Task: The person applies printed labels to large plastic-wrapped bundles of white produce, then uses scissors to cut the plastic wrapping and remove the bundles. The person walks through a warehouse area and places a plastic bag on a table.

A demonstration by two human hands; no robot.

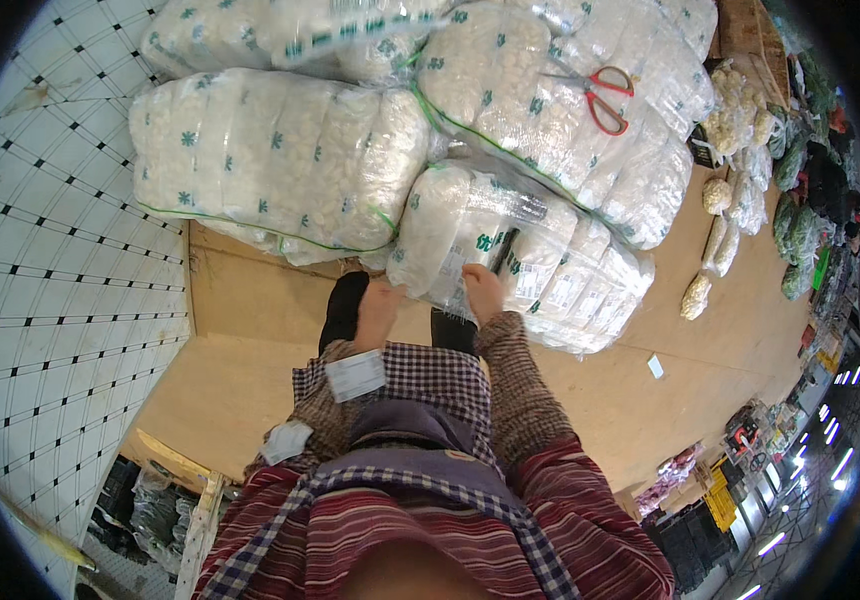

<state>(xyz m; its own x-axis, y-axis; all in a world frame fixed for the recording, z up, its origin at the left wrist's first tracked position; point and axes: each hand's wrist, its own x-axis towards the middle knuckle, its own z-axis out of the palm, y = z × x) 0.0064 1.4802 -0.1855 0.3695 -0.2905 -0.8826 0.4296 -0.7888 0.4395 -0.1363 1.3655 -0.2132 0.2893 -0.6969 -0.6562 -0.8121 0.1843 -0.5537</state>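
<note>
A bundle of clear plastic bags (437,225) packed with pale produce lies before me, with green print and white labels on its near side. My right hand (484,292) is curled against its near face, apparently pinching the plastic film. Beside its left near corner is my left hand (377,311), blurred, with fingers bent; whether it grips the film is unclear. A white label (355,375) clings to my left cuff, and a second label (286,442) sits higher on that sleeve. Red-handled scissors (607,101) rest on a larger bag (535,97) behind the bundle.
Another large bag (272,157) tied with green cord lies to the left, beside a white wall with black dots (47,247). On the tan floor (602,390) at right is a small white slip (655,366). Smaller bags of produce (730,180) lie farther right.
</note>
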